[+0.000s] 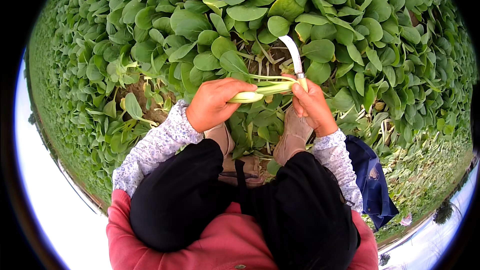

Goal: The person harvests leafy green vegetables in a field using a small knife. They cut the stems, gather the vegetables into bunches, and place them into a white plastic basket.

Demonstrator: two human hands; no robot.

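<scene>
My left hand (218, 101) is closed around the pale base of a leafy green plant (273, 89), which lies crosswise between my hands. My right hand (311, 101) grips the light handle of a curved sickle knife (293, 54), its blade pointing up and to the left among the leaves. The thumb and fingers of that hand also touch the plant's pale green stalks. Several broad green leaves surround the blade's tip, and part of the handle is hidden in my palm.
Dense leafy green plants (187, 24) stand ahead and to both sides. Bare soil (144, 99) shows at the left. My shoes (294, 131) rest among loose leaves. A dark blue bag or cloth (369, 180) lies beside my right arm. Cut stalks and leaves (412, 176) litter the ground at the right.
</scene>
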